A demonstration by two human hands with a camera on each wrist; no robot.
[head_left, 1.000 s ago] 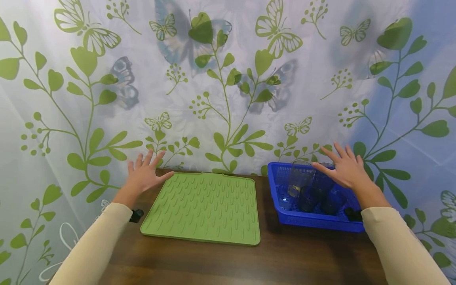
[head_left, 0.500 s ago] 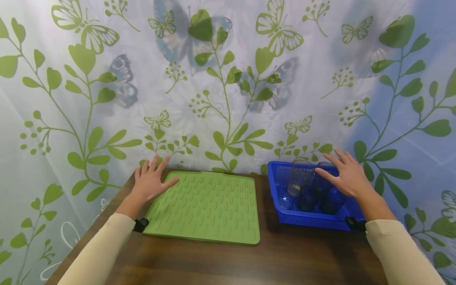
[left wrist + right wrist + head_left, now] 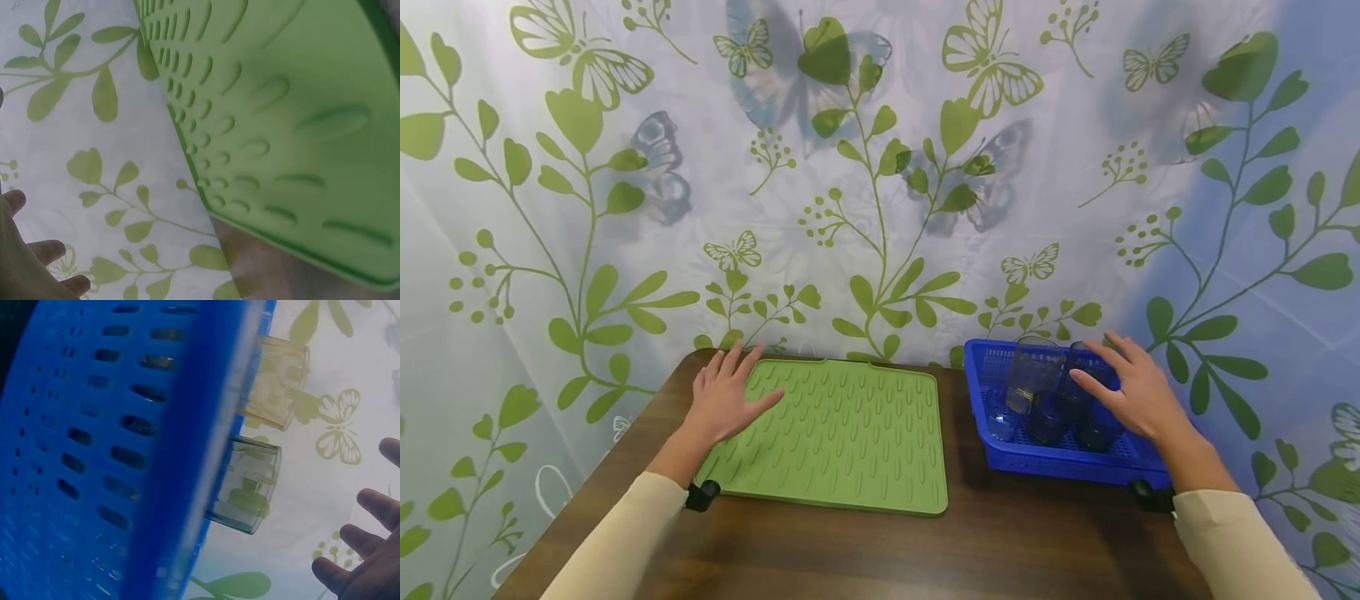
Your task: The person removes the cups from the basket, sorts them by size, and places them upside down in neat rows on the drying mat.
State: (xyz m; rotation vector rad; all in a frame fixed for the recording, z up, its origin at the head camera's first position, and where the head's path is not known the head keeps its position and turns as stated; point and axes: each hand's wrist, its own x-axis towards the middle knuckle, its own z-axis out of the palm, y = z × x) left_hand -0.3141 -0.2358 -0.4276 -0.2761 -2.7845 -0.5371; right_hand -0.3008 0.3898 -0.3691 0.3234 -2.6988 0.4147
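Observation:
Spread and holding nothing, my left hand hovers at the left edge of a green ridged drying mat. In the left wrist view its fingertips show at the lower left, apart from the mat. My right hand is over the right side of a blue plastic basket, fingers extended and thumb toward the glasses. Several drinking glasses stand in the basket, among them a tall clear one. The right wrist view shows a yellowish glass and a greyish glass rising above the basket's rim.
Mat and basket both sit on a dark brown wooden table, against a white curtain printed with green leaves and butterflies. A gap of table separates mat from basket. A white cord hangs at the lower left.
Both hands have come down and closer to the body. The left has also shifted right, over the mat's edge; the right sits lower above the basket. Mat and basket stay put.

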